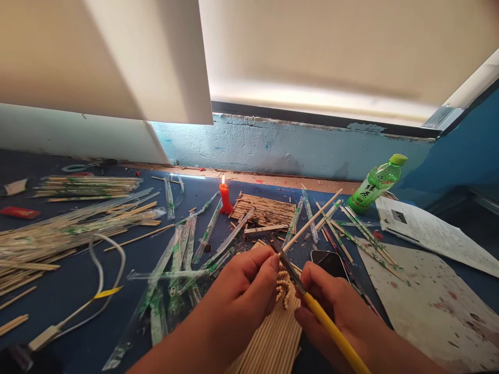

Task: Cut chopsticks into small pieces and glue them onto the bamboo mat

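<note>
My left hand (249, 285) is closed, pinching the near end of a thin wooden chopstick (312, 221) that points up and to the right. In my right hand (331, 301), the fingers are wrapped round a yellow-handled metal tool (323, 317); its narrow grey end crosses the chopstick beside my left thumb. Whether that end is a blade or jaws, I cannot tell. Beneath both hands lies a row of wooden sticks (268, 343), with small twisted-looking wooden pieces (286, 291) on top, partly hidden. Just beyond is a flat panel of chopsticks (267, 208) with dark marks.
A lit red candle (225, 199) stands beside the panel. Plastic wrappers (179, 259) and bundled chopsticks (86, 187) spread leftward, near a white cable (99, 270). To the right are a phone (329, 261), a green tea bottle (376, 184), printed paper (436, 234) and a stained sheet (436, 306).
</note>
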`<state>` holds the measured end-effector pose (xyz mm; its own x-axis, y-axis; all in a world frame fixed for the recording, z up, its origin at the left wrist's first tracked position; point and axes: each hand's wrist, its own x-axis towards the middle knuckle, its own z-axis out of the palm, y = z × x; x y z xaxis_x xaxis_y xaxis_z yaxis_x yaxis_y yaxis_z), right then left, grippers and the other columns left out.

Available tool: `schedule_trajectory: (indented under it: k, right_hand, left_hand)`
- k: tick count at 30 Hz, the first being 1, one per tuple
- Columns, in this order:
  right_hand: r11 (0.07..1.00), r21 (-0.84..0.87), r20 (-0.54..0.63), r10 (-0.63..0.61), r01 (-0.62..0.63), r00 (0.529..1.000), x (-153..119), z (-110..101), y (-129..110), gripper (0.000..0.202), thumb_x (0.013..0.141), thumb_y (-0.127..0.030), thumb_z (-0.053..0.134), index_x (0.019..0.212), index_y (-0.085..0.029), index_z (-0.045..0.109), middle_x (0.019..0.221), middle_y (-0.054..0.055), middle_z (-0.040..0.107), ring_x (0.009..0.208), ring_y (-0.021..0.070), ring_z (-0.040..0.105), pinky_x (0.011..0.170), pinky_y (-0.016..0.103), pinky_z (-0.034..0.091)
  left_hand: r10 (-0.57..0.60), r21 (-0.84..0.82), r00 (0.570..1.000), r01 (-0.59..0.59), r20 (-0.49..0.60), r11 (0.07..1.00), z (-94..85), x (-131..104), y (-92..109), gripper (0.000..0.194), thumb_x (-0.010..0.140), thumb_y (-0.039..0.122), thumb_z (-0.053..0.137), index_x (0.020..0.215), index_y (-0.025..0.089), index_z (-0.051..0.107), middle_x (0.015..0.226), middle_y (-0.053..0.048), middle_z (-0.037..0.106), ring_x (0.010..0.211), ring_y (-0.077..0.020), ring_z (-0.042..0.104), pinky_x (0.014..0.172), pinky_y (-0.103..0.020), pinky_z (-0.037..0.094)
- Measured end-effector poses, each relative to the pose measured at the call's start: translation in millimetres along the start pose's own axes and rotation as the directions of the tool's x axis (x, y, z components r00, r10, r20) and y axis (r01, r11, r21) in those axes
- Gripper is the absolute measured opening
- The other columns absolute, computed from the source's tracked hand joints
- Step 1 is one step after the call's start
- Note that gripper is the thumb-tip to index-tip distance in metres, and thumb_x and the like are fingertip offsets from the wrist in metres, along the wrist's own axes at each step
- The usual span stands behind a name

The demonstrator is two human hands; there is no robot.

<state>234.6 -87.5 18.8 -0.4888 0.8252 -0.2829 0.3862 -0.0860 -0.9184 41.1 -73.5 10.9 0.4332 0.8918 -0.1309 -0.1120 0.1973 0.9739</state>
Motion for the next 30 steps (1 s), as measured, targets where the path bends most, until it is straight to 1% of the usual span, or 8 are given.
schedule_trajectory:
  k: [4, 6, 9, 11, 14, 18, 23, 30]
  right_hand:
    - [0.993, -0.115, -0.034, -0.003, -0.001, 0.999, 0, -1, 1, 0.033, 0.089, -0.038, 0.070, 0.084, -0.021, 0.042, 0.064, -0.008, 0.045, 0.057, 0.0089, 0.034, 0.050, 0.022, 0.027]
    - [0.989, -0.145, -0.046, -0.011, 0.004, 0.999, 1, 0, 4, 0.033, 0.088, -0.036, 0.071, 0.083, -0.022, 0.041, 0.063, -0.008, 0.044, 0.057, 0.0088, 0.034, 0.050, 0.023, 0.026]
    - [0.988, -0.157, -0.066, -0.021, 0.010, 0.998, 2, 2, 11, 0.030, 0.088, -0.036, 0.071, 0.086, -0.022, 0.044, 0.066, -0.008, 0.043, 0.058, 0.0094, 0.034, 0.051, 0.022, 0.028]
    - [0.988, -0.152, -0.088, -0.035, 0.022, 0.995, 2, 3, 14, 0.030, 0.088, -0.037, 0.071, 0.088, -0.022, 0.045, 0.068, -0.007, 0.044, 0.060, 0.0100, 0.035, 0.051, 0.022, 0.030]
    - [0.994, -0.102, -0.078, -0.053, 0.045, 0.996, 0, 4, 12, 0.031, 0.089, -0.040, 0.070, 0.091, -0.023, 0.045, 0.077, -0.004, 0.051, 0.067, 0.0120, 0.043, 0.056, 0.021, 0.037]
    - [0.998, 0.003, 0.014, -0.058, 0.058, 0.998, 0, 1, 4, 0.028, 0.094, -0.042, 0.063, 0.094, -0.022, 0.044, 0.079, -0.004, 0.049, 0.068, 0.0118, 0.043, 0.059, 0.021, 0.039]
    - [0.998, 0.057, 0.015, -0.016, 0.015, 1.000, -1, -1, 3, 0.024, 0.095, -0.038, 0.063, 0.094, -0.021, 0.047, 0.081, -0.004, 0.049, 0.070, 0.0115, 0.043, 0.061, 0.021, 0.038]
    - [0.999, -0.032, -0.004, -0.013, 0.013, 1.000, -3, 0, 0, 0.029, 0.088, -0.032, 0.072, 0.086, -0.021, 0.045, 0.068, -0.007, 0.045, 0.059, 0.0088, 0.036, 0.052, 0.022, 0.029]
  left_hand:
    - [-0.016, -0.024, 1.000, 0.016, -0.004, 1.000, 1.0, -2, 2, 0.038, 0.100, 0.044, 0.046, 0.070, 0.021, 0.043, 0.054, 0.008, 0.033, 0.044, -0.0077, 0.026, 0.042, -0.022, 0.021]
    - [-0.053, -0.119, 0.999, 0.053, 0.004, 0.992, 1.2, -1, 2, 0.038, 0.100, 0.042, 0.046, 0.068, 0.021, 0.040, 0.054, 0.008, 0.030, 0.044, -0.0073, 0.023, 0.041, -0.021, 0.018]
    - [-0.102, -0.283, 0.993, 0.114, 0.057, 0.952, 0.3, -1, 0, 0.038, 0.100, 0.038, 0.041, 0.066, 0.021, 0.039, 0.055, 0.007, 0.032, 0.043, -0.0070, 0.022, 0.041, -0.021, 0.017]
    - [-0.109, -0.330, 0.991, 0.130, 0.082, 0.935, -0.6, 0, -1, 0.038, 0.100, 0.036, 0.040, 0.065, 0.020, 0.040, 0.055, 0.006, 0.034, 0.043, -0.0067, 0.023, 0.041, -0.021, 0.018]
    - [-0.108, -0.350, 0.990, 0.132, 0.090, 0.927, -1.0, 2, -2, 0.038, 0.098, 0.038, 0.046, 0.065, 0.021, 0.037, 0.054, 0.009, 0.027, 0.042, -0.0064, 0.018, 0.038, -0.019, 0.014]
    - [-0.060, -0.180, 0.997, 0.067, 0.045, 0.981, 0.2, 2, 0, 0.037, 0.097, 0.042, 0.049, 0.067, 0.022, 0.042, 0.052, 0.009, 0.029, 0.042, -0.0073, 0.023, 0.039, -0.020, 0.019]
    - [-0.011, 0.081, 0.999, 0.013, -0.030, 0.997, 0.2, -3, 0, 0.038, 0.099, 0.045, 0.046, 0.069, 0.021, 0.045, 0.053, 0.007, 0.035, 0.043, -0.0080, 0.028, 0.041, -0.021, 0.024]
    - [-0.023, 0.082, 1.000, 0.023, -0.003, 0.996, 1.3, -5, 2, 0.037, 0.100, 0.044, 0.044, 0.072, 0.021, 0.049, 0.054, 0.007, 0.035, 0.043, -0.0075, 0.028, 0.041, -0.021, 0.024]
